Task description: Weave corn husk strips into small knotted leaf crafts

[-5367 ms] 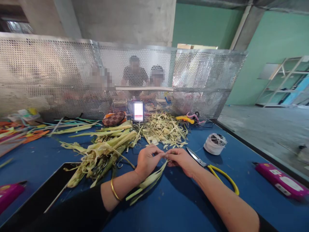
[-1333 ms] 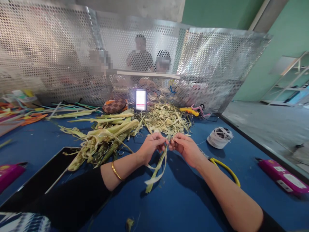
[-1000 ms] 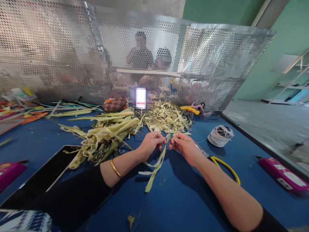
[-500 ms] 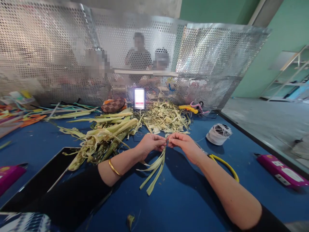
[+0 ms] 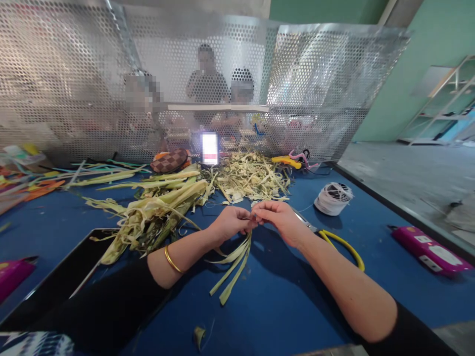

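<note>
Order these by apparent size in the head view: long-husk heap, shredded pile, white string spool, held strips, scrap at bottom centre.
1. Long-husk heap
2. Shredded pile
3. White string spool and held strips: too alike to rank
4. Scrap at bottom centre

Bare blue tabletop point(image 5: 274, 301) opens on the near side between left forearm point(image 5: 193, 247) and right forearm point(image 5: 341, 287), narrowed by trailing husk strips point(image 5: 243, 248) and a small scrap point(image 5: 199, 336). Scissors point(image 5: 323, 233) and a white spool point(image 5: 331, 201) obstruct the right, heaped husks point(image 5: 158, 212) the left; shredded husk point(image 5: 252, 175) and a perforated screen point(image 5: 315, 84) bar the far side.
</note>
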